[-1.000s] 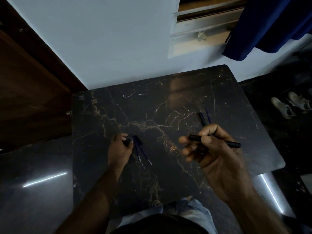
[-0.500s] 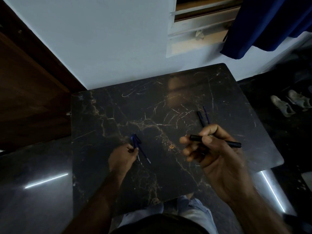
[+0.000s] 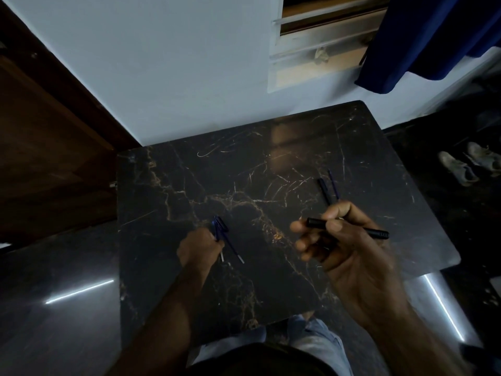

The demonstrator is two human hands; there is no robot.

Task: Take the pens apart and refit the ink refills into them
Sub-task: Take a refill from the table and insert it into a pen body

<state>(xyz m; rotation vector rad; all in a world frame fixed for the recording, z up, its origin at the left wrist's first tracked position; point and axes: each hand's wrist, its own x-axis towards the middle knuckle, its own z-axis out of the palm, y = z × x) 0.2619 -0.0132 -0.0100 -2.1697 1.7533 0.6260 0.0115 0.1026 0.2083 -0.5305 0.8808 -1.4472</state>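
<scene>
dark marbled surface (image 3: 271,164) stands against a pale wall, shoes (image 3: 466,164) on the floor off its right edge. the right hand (image 3: 344,245) is raised above the right half, fingers closed on a black pen barrel (image 3: 349,227) held crosswise. the left hand (image 3: 199,248) sits near the middle-left, closed on blue refills (image 3: 230,244) whose tips slant toward the near edge. another barrel (image 3: 324,190) and refill (image 3: 333,184) lie toward the far right.

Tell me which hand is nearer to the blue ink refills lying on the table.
Left. The left hand is touching the blue ink refills at their near-left side. The right hand, holding a black pen barrel, is apart from them, off to their right.
</scene>
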